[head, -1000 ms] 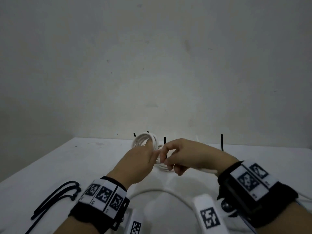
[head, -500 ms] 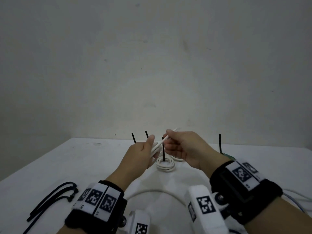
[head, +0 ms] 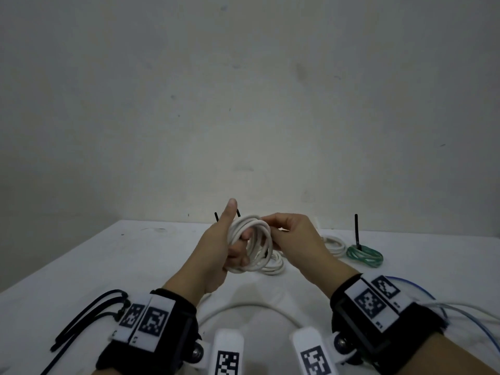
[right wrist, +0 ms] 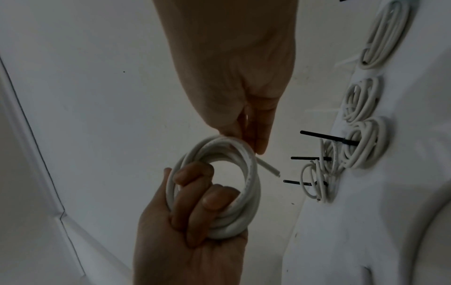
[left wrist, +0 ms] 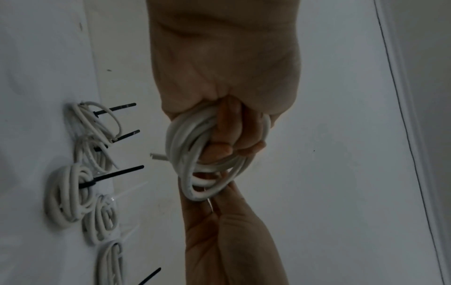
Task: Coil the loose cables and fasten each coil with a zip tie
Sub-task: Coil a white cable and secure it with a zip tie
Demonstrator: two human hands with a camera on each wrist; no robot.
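Left hand fingers curl through the white coil, held above the table; right hand fingertips pinch its rim. Judgement: tuck the loose end, keep loops bunched, then grab a black zip tie left of the coil. No containers in view

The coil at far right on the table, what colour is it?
Green coil, with a black zip tie standing up; head view shows it best.

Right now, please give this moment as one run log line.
left hand: grips white cable coil | right hand: pinches coil | zip tie: not on coil
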